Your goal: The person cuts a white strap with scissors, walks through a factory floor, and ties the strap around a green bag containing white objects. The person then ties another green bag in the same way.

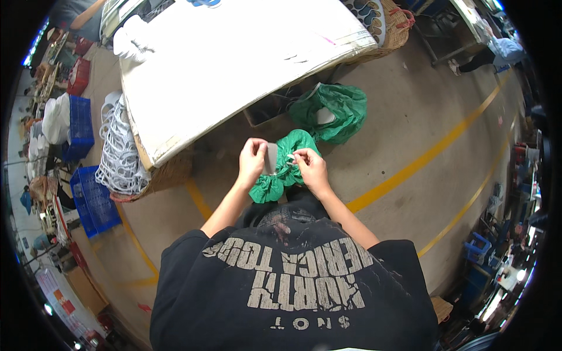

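Note:
My left hand [253, 160] is closed, with thumb and fingers pinching a flat grey piece [271, 159]. Opposite it, my right hand [312, 171] pinches a small whitish piece [291, 158] between thumb and fingertips; its kind is too small to make out. Both hands are held over a crumpled green plastic bag [298, 140] in front of my body. Just beyond lies a second green bag [351, 105], open, with a pale piece [325, 116] showing inside.
A large white-topped table [234, 58] stands ahead, with white pieces [132, 40] at its left corner. To the left are a wicker basket of white looped parts [120, 155] and blue crates [93, 202]. A yellow floor line [418, 158] crosses at right. Another person [504, 52] is far right.

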